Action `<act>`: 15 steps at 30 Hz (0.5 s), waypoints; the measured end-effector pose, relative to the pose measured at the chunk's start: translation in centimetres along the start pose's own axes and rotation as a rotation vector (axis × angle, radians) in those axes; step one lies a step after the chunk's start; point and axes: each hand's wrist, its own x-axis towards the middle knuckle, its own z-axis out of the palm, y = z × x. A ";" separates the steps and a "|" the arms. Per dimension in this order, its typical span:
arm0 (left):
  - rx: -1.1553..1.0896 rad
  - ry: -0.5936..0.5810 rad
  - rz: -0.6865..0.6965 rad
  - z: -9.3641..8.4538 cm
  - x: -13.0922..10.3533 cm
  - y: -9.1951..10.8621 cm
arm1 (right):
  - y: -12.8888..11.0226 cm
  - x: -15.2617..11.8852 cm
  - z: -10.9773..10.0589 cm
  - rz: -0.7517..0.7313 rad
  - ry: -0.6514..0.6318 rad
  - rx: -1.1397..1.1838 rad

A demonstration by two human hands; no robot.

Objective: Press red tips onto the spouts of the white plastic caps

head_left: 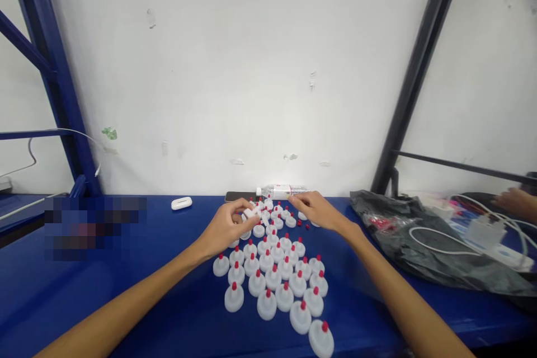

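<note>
On the blue bench (pixel 168 302), in front of the white wall (pixel 251 84), the person's two bare hands are at the far end of a loose spread of round, translucent white plastic pieces with red tips (pixel 267 304). The left hand (pixel 229 228) pinches a small white plastic piece (pixel 251 212) between thumb and fingers, just above the farther pieces of the spread. The right hand (pixel 314 208) reaches in from the other side, its fingers near the clear plastic bottle with a white cap (pixel 282 191) that lies on its side; whether they grasp anything is too small to tell. Below that hand lie small loose red bits (pixel 299 223). The step in hand looks like close handling of the white piece, with the hands slightly apart. From this pose, a next move would call for a steady left pinch, precise right fingertips and low, careful travel, since the upright pieces stand close together and look easy to knock. Behind the left hand lies a flat black rectangular object (pixel 240 197), and well apart to its left, a white oval plastic case (pixel 182 203).
</note>
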 end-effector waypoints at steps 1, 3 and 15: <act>0.056 -0.003 0.004 0.2 -0.1 0.2 | -0.9 -0.1 0.3 -0.028 -0.001 0.028; 0.147 -0.019 0.025 0.5 -0.3 0.5 | -2.8 -0.3 1.0 -0.087 -0.027 0.059; 0.499 -0.017 0.213 0.4 -0.2 0.4 | -4.0 -0.3 1.2 -0.070 0.004 -0.150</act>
